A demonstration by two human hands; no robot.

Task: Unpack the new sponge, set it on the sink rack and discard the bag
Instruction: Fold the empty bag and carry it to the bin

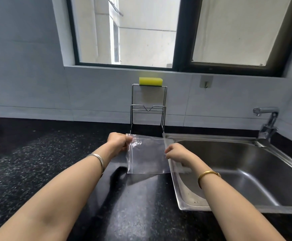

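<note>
A yellow sponge (150,81) lies on the top shelf of a wire sink rack (148,108) against the tiled wall. Below it, over the counter's edge by the sink, a clear empty plastic bag (148,156) is held stretched between both hands. My left hand (118,141) pinches the bag's upper left corner. My right hand (177,153) grips its right edge. The bag hangs flat with nothing visible inside it.
A stainless steel sink (246,173) fills the right side, with a chrome tap (268,124) at its far corner. Black speckled countertop (37,162) spreads to the left. A window (126,32) sits above the rack, and a small wall hook (206,82) is to the right.
</note>
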